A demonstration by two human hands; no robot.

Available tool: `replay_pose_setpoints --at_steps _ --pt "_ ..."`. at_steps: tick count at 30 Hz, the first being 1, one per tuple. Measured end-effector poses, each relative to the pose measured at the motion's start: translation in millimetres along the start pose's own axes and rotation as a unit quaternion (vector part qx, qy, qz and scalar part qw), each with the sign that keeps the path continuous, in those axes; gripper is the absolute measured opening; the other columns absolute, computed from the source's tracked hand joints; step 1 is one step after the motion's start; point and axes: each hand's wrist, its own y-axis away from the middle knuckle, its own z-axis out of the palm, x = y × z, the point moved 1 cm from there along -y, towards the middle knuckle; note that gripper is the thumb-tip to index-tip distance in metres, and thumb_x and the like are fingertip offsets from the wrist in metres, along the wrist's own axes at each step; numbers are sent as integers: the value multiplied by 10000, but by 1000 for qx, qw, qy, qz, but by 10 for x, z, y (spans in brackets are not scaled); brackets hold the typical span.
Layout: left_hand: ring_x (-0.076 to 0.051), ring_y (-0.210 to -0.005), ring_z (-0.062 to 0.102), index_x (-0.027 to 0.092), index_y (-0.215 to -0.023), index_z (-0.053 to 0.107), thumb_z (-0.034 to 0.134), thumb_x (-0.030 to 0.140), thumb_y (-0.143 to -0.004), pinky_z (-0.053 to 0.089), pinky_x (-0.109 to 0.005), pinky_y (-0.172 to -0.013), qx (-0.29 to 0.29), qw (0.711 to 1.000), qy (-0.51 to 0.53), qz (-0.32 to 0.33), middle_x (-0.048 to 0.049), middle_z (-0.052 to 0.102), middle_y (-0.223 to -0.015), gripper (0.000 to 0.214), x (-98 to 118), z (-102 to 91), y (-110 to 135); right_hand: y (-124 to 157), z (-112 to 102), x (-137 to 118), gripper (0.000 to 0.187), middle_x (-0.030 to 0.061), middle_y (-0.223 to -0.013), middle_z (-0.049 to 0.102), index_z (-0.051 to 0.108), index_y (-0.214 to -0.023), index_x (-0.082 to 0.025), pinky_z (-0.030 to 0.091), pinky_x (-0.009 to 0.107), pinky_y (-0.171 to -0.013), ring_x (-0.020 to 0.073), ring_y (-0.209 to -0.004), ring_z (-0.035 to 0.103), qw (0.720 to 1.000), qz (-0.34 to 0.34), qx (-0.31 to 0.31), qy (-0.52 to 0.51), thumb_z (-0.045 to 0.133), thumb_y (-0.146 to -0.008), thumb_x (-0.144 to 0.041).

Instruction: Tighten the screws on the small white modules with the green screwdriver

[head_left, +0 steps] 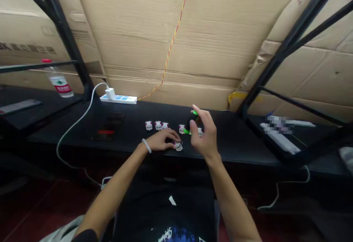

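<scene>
My left hand [162, 139], with a beaded bracelet at the wrist, rests low on the black table. Its fingertips grip the left edge of a small white part [179, 146] that has a dark line across it. Held slightly above the table, my right hand [205, 131] curls its thumb and fingers around a black object with bright green ends [195, 113]; its kind is unclear. Similar small white parts with purplish edges stand behind my hands: one on the left [148, 125], a pair [158, 125] beside it, and others [181, 128] partly hidden by my right hand.
A white power strip [122, 99] with a plugged-in charger [110, 93] lies along the cardboard wall [165, 32]. A dark item with a red patch [106, 132] sits to the left. Black metal frame posts [275, 56] rise at both sides; a water bottle [61, 84] stands beyond the left one.
</scene>
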Motion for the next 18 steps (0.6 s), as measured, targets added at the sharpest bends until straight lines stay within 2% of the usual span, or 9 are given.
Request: replay_pose_setpoints --at_steps 2,7,12,18 --pt "-239 -1101 696 204 -1088 826 816 339 -893 502 -390 -1053 0 1000 2 1 -113 779 -1151 237 -2 1 -2 3 -3 4 449 121 -1224 678 587 -1437 -229 587 424 -915 254 -1104 666 1000 -5 -5 -7 516 -993 -208" --pt "-244 -1114 691 210 -1085 827 816 354 -893 500 -396 -1055 1 1000 -3 -4 -112 777 -1153 241 -13 -1 8 2 1 12 426 97 -1134 645 662 -1343 -238 604 380 -794 226 -955 657 999 3 20 28 702 -921 -289" --pt "-244 -1106 694 203 -1096 824 808 359 -899 507 -399 -1047 -1 1000 1 -3 -116 776 -1153 251 -8 -5 6 22 10 49 499 120 -1203 681 564 -1477 -249 606 419 -888 246 -1072 675 1000 9 3 5 553 -980 -200" --pt "-242 -1106 696 206 -1100 822 811 363 -898 500 -409 -1060 0 1000 3 -4 -116 779 -1153 255 -9 -4 1 50 10 66 528 125 -1229 687 519 -1525 -247 607 436 -928 248 -1080 691 1000 15 6 -6 510 -998 -208"
